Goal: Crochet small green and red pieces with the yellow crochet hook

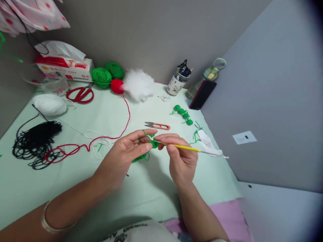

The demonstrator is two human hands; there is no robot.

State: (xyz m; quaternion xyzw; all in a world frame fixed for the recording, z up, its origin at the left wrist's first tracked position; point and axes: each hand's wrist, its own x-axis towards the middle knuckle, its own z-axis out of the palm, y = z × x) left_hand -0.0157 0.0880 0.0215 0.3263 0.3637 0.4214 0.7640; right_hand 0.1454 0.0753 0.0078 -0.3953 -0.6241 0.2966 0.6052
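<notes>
My left hand (126, 153) pinches a small piece of green crochet work (153, 144) between thumb and fingers, with green yarn running over its fingers. Held like a pen in my right hand (182, 158) is a crochet hook with a yellow handle (186, 148). One end of the hook meets the green stitches; its other metal end points out to the right. Some green yarn (141, 157) hangs below my left hand. Just beyond both hands lie orange thread snips (157, 125). Fingertips partly cover the stitches.
Black yarn (35, 143), a white skein (50, 104) and red scissors (80, 95) lie on the left. Behind are a tissue box (65, 67), green balls (101, 77), red yarn (117, 86) and white stuffing (138, 84). Rightward stand a pen jar (175, 84), bottle and phone (203, 94), near small green balls (185, 115).
</notes>
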